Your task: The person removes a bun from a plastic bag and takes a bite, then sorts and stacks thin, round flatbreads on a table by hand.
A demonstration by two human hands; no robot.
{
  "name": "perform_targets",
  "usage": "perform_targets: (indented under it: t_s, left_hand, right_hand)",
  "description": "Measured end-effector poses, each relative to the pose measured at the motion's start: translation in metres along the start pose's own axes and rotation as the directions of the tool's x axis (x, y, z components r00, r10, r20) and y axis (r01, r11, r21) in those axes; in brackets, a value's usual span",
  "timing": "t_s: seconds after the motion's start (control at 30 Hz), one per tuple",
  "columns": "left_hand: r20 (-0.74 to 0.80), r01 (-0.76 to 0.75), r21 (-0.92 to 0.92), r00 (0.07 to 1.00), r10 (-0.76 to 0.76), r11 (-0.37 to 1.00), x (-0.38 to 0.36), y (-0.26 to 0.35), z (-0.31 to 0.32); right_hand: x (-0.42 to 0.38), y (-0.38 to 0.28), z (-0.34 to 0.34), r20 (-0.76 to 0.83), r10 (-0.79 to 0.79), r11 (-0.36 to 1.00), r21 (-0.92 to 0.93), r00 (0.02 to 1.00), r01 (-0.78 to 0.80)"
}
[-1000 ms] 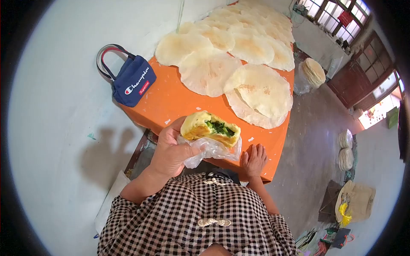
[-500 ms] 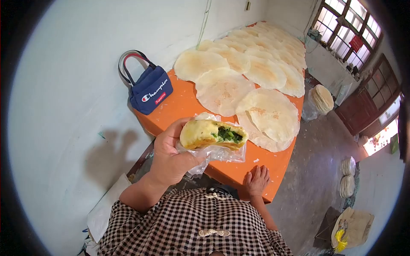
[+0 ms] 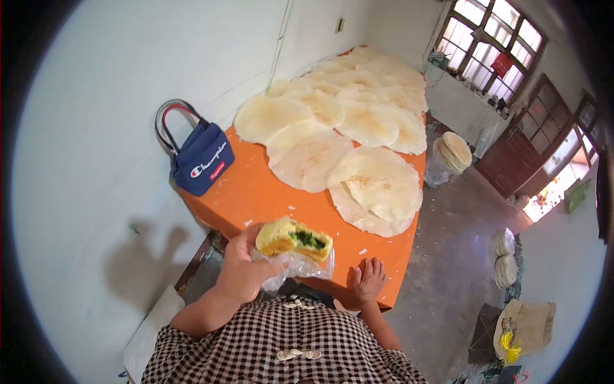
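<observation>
Head view, lower centre of the frame: the left hand (image 3: 240, 272) has its fingers curled tight around a bitten golden stuffed flatbread with green filling (image 3: 293, 238), cradled in a thin clear plastic wrapper (image 3: 300, 264) above the near edge of the orange rectangular table (image 3: 256, 192), while the right hand (image 3: 366, 281) lies flat on that edge, fingers spread and holding nothing. Good handling likely means keeping the wrapper between palm and bread and the bitten side level, so filling stays in. Round pale flatbreads (image 3: 377, 182) cover the upper centre; a navy fabric handbag (image 3: 201, 160) sits at left.
</observation>
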State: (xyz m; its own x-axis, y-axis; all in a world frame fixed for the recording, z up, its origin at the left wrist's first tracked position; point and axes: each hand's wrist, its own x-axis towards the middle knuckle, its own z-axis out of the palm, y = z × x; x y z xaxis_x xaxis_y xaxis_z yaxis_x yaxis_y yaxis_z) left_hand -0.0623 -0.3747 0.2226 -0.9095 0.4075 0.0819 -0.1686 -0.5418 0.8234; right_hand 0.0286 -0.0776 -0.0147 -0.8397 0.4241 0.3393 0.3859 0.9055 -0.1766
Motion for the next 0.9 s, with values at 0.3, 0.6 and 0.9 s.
perform_targets:
  t_s: [0.3, 0.6, 0.9]
  left_hand:
    - [0.119, 0.108, -0.018, 0.987, -0.105, 0.994, -0.005, 0.002, -0.017]
    - [0.206, 0.253, 0.085, 0.942, -0.266, 0.964, -0.005, -0.008, -0.031]
    - [0.322, 0.207, 0.178, 0.911, -0.256, 0.962, 0.004, -0.006, -0.05]
  right_hand:
    - [-0.002, -0.007, 0.0, -0.076, 0.235, 0.968, -0.076, 0.969, -0.241]
    - [0.001, -0.014, -0.002, -0.002, 0.27, 0.957, -0.109, 0.963, -0.268]
    - [0.003, -0.025, -0.01, 0.005, 0.307, 0.946, -0.11, 0.952, -0.305]
